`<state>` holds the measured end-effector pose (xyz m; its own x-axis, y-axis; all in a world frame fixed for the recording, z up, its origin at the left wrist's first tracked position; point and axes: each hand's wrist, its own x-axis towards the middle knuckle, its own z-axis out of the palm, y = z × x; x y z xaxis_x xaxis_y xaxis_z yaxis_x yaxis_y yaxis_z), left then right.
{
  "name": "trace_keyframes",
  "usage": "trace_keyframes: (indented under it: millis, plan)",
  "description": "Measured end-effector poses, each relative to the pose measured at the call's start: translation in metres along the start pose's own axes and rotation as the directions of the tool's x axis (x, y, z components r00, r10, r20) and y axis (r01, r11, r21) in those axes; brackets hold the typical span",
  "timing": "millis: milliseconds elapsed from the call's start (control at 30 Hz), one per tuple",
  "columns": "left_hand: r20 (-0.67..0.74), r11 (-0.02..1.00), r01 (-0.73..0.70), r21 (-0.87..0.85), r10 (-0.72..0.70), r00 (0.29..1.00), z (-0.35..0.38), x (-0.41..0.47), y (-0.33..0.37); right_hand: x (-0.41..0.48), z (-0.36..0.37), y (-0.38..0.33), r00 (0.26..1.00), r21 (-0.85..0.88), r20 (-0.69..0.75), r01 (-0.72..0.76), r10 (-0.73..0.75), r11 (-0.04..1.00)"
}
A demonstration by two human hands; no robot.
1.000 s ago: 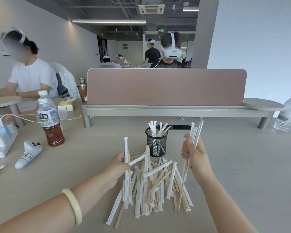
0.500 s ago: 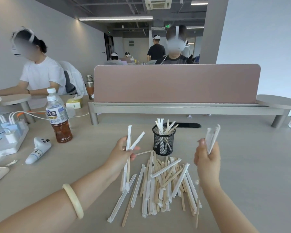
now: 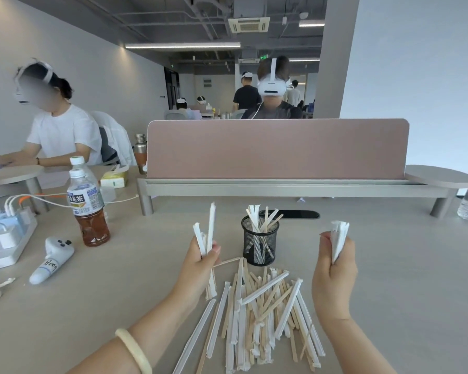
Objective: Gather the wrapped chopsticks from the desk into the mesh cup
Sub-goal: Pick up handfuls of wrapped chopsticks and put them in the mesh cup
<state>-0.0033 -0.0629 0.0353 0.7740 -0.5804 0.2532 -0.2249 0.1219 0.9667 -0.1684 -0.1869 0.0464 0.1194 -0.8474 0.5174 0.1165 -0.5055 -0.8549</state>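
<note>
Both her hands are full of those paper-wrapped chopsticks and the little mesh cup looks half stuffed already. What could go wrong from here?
1. The mesh cup is small and light, with sticks already leaning out; pushing in a bundle could tip it or knock some out.
2. The left hand holds its wrapped chopsticks splayed and uneven, so one might slip free.
3. The tea bottle stands near the left arm; a wide swing could bump it.
</note>
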Motion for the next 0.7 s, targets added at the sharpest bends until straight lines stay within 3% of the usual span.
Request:
trace_keyframes:
  millis: [167,333,400,467,567,700]
  plan:
    - [0.023,0.999,-0.046,-0.022,0.047,0.999,0.006,0.003,-0.003,0.001,0.0,0.005,1.0,-0.033,0.001,0.003,-0.003,0.999]
    - [0.052,0.996,0.062,0.07,-0.066,0.996,0.007,0.001,-0.014,0.002,-0.004,0.012,0.998,-0.024,-0.032,-0.06,0.059,0.998]
    - [0.01,0.996,0.027,0.079,-0.028,1.0,0.008,0.013,0.002,0.004,-0.005,0.015,0.995,-0.008,-0.052,-0.088,0.088,0.996]
    - [-0.045,0.997,-0.032,-0.073,0.029,0.999,0.014,0.038,0.027,0.007,-0.006,0.019,0.986,0.032,-0.084,-0.139,0.142,0.99]
    - [-0.075,0.907,-0.075,-0.415,0.048,0.996,0.032,0.084,0.058,0.012,-0.009,0.022,0.967,0.075,-0.12,-0.217,0.225,0.973]
    - [-0.097,0.842,0.006,-0.54,-0.07,0.993,0.068,0.121,0.052,0.02,-0.016,0.028,0.925,0.198,-0.156,-0.313,0.346,0.929]
